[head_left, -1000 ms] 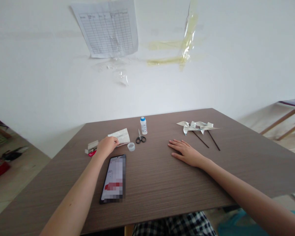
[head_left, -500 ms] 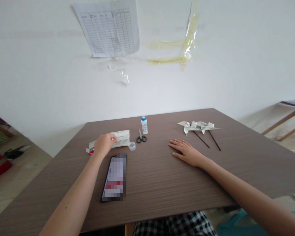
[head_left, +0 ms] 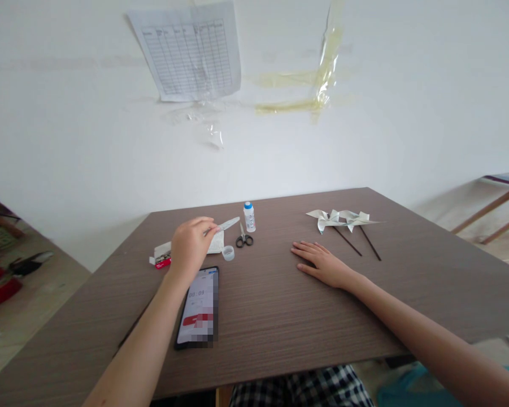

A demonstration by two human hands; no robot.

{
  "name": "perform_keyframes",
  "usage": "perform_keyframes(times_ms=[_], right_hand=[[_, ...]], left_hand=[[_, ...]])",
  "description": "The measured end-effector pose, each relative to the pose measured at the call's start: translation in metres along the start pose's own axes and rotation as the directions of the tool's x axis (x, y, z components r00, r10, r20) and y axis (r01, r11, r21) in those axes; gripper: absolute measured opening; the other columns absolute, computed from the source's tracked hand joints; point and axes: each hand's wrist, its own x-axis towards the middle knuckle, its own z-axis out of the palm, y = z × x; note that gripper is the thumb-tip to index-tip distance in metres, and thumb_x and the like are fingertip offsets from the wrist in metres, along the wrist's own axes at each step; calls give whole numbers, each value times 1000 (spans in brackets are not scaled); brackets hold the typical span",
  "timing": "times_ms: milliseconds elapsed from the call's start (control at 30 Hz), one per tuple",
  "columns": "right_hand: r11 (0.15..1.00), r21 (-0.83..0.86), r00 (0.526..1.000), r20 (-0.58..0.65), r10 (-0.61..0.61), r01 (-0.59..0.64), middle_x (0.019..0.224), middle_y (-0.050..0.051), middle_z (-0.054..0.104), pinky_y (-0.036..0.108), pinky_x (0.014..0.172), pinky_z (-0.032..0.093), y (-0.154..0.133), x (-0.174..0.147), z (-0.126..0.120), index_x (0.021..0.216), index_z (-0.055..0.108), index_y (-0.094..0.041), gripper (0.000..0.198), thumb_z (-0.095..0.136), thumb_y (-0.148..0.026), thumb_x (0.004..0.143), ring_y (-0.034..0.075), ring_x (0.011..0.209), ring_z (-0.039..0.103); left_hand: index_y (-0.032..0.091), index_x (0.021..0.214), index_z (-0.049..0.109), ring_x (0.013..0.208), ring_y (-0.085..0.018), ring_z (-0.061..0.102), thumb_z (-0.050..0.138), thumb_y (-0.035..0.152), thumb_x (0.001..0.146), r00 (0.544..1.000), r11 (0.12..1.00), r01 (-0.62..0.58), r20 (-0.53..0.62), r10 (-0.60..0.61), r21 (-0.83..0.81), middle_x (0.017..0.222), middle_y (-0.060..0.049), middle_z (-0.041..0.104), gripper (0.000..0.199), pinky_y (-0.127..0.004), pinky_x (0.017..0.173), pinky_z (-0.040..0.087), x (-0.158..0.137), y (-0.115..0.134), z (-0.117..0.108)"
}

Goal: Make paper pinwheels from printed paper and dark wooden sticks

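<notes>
My left hand [head_left: 191, 246] pinches a thin sheet of printed paper [head_left: 230, 224] by its edge, above the left side of the table. More printed paper [head_left: 217, 243] lies partly hidden beneath that hand. My right hand [head_left: 322, 263] rests flat on the tabletop with its fingers stretched out, holding nothing. Beyond it lie two paper pinwheels [head_left: 329, 220] on dark sticks. Close to the left hand are a small roll of clear tape [head_left: 228, 254], black-handled scissors [head_left: 244, 241] and an upright white bottle with a blue cap [head_left: 249, 217].
A phone [head_left: 195, 328] with a timer on its screen lies beside my left forearm. A small red and white box [head_left: 162, 263] is left of that hand. One dark stick [head_left: 131, 330] shows along the forearm. The white wall [head_left: 279, 158] borders the table's far edge.
My left hand has lifted a sheet off the paper pile and moved slightly right. The red box and the dark stick now show more. My right hand stays still.
</notes>
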Motion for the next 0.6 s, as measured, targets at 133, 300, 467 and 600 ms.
perform_keyframes(times_ms=[133, 300, 467, 600], right_hand=[[1000, 11, 1000, -8, -12, 12, 192, 11, 47, 70, 149, 27, 1, 0, 0, 180, 61, -30, 69, 54, -62, 119, 40, 180, 41], [1000, 20, 1000, -13, -16, 16, 192, 11, 48, 71, 149, 28, 4, 0, 2, 179, 61, -32, 68, 56, -62, 119, 41, 180, 41], [999, 26, 999, -24, -25, 26, 191, 10, 49, 72, 148, 29, 5, 1, 2, 178, 62, -35, 65, 58, -60, 118, 41, 180, 42], [999, 30, 999, -22, -25, 26, 191, 10, 49, 72, 148, 29, 4, 0, 1, 178, 62, -35, 65, 58, -60, 119, 41, 180, 42]], left_hand=[[25, 107, 94, 132, -33, 81, 69, 22, 112, 982, 983, -186, 11, 186, -2, 139, -8, 90, 26, -55, 134, 50, -28, 33, 8], [27, 104, 92, 133, -32, 81, 71, 18, 110, 940, 957, -276, 184, 289, -95, 136, -9, 91, 24, -57, 134, 51, -61, 63, 33], [28, 96, 89, 128, -30, 82, 72, 20, 110, 875, 948, -261, 370, 311, -181, 120, -6, 93, 23, -55, 133, 52, -77, 72, 61], [25, 95, 87, 118, -31, 85, 73, 20, 109, 822, 959, -182, 502, 269, -215, 117, -8, 93, 21, -46, 118, 61, -88, 73, 75]])
